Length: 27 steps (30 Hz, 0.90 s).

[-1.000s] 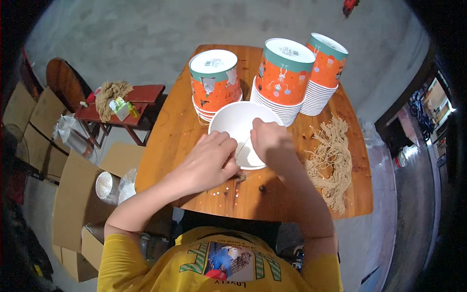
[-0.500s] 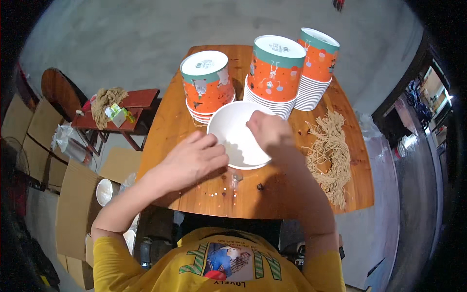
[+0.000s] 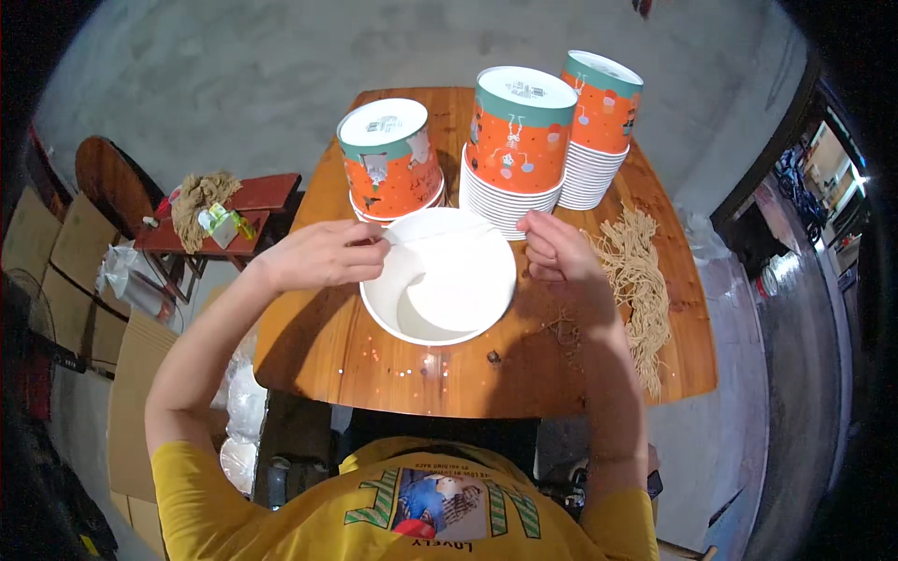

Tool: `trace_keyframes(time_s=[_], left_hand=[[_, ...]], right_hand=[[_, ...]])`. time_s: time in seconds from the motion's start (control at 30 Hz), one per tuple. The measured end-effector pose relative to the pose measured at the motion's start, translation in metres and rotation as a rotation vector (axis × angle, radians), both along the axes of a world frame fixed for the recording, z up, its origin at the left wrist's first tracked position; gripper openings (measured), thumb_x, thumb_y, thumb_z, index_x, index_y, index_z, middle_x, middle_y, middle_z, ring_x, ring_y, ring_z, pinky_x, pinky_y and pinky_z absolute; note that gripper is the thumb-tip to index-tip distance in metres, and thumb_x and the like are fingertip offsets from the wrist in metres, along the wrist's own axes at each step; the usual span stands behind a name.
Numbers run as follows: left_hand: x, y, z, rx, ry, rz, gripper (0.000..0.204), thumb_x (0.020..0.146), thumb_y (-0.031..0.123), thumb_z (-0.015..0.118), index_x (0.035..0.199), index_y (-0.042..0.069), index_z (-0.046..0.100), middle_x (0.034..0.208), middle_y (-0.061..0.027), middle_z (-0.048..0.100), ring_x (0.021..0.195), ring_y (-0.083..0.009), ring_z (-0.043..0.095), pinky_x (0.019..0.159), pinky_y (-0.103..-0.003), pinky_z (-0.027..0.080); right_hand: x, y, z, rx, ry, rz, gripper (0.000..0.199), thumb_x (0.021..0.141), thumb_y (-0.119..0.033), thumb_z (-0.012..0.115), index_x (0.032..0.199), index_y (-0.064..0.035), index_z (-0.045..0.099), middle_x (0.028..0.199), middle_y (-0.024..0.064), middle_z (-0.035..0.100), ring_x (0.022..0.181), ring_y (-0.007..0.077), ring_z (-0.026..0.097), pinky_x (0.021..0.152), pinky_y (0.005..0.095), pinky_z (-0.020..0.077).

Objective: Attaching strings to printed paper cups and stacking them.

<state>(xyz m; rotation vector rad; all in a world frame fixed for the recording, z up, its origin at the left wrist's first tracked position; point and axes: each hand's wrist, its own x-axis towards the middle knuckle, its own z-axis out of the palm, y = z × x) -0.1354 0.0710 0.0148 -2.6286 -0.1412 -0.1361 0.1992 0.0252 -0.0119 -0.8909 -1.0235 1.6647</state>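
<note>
A white paper bucket stands on the table in front of me, its open mouth toward me. Over its left rim is my left hand, fingers drawn together in a pinch. My right hand hovers off the right rim, thumb and fingers pinched. A faint thin line crosses the upper part of the mouth between the hands; what either hand pinches is too small to make out. Behind stand upturned stacks of orange and green buckets: a left stack, a middle stack and a right stack.
A bundle of tan strings lies along the right side of the wooden table. Small pale bits and a dark crumb lie near its front edge. At the left are a red bench holding more string, and cardboard.
My right hand has come out of the bucket to its right side. My left hand has moved up and left. The bucket shows its mouth more fully.
</note>
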Motion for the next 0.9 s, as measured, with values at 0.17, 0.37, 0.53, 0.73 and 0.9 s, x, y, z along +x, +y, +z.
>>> trace_keyframes(time_s=[0.17, 0.37, 0.53, 0.73, 0.9], left_hand=[[0.001, 0.006, 0.003, -0.052, -0.255, 0.118, 0.020, 0.076, 0.010, 0.062, 0.096, 0.006, 0.059, 0.112, -0.0084, 0.056, 0.113, -0.0277, 0.051, 0.092, -0.037, 0.048], [0.091, -0.069, 0.005, -1.173, -1.006, 0.237, 0.035, 0.085, 0.005, 0.063, 0.116, 0.001, 0.049, 0.110, -0.0095, 0.056, 0.105, -0.0209, 0.055, 0.092, -0.032, 0.044], [0.115, -0.098, 0.015, -1.877, -0.995, 0.370, 0.027, 0.095, 0.017, 0.056, 0.115, 0.003, 0.047, 0.088, -0.0016, 0.057, 0.078, -0.0063, 0.055, 0.070, -0.020, 0.044], [0.093, -0.104, 0.026, -1.886, -0.720, 0.689, 0.020, 0.097, 0.022, 0.052, 0.101, 0.002, 0.057, 0.072, 0.0027, 0.054, 0.066, -0.0028, 0.050, 0.059, -0.020, 0.041], [0.096, -0.102, 0.017, -1.284, -0.661, 0.570, 0.018, 0.093, 0.017, 0.056, 0.096, -0.001, 0.054, 0.074, -0.0071, 0.056, 0.067, -0.0184, 0.058, 0.062, -0.029, 0.046]], right_hand=[[-0.005, -0.014, 0.013, 0.007, 0.320, -0.136, 0.018, 0.101, -0.020, 0.042, 0.102, -0.0062, 0.054, 0.059, -0.0088, 0.029, 0.045, 0.0021, 0.024, 0.039, 0.0181, 0.0171], [-0.060, -0.033, 0.047, 0.057, 0.545, -0.162, 0.018, 0.099, -0.019, 0.045, 0.104, -0.0042, 0.054, 0.061, -0.0075, 0.030, 0.047, 0.0025, 0.024, 0.041, 0.0200, 0.0184], [-0.071, -0.042, 0.061, 0.119, 0.451, -0.201, 0.016, 0.097, -0.019, 0.048, 0.100, -0.0042, 0.055, 0.064, -0.0070, 0.031, 0.048, 0.0022, 0.025, 0.042, 0.0199, 0.0188], [-0.036, -0.031, 0.028, 0.138, 0.517, -0.207, 0.013, 0.094, -0.015, 0.053, 0.099, -0.0033, 0.055, 0.064, -0.0051, 0.036, 0.049, 0.0032, 0.028, 0.043, 0.0190, 0.0238], [-0.005, -0.025, -0.026, 0.388, -0.405, -0.451, 0.020, 0.088, -0.015, 0.059, 0.100, -0.0015, 0.051, 0.085, 0.0096, 0.061, 0.074, 0.0194, 0.061, 0.059, 0.0289, 0.0497]])
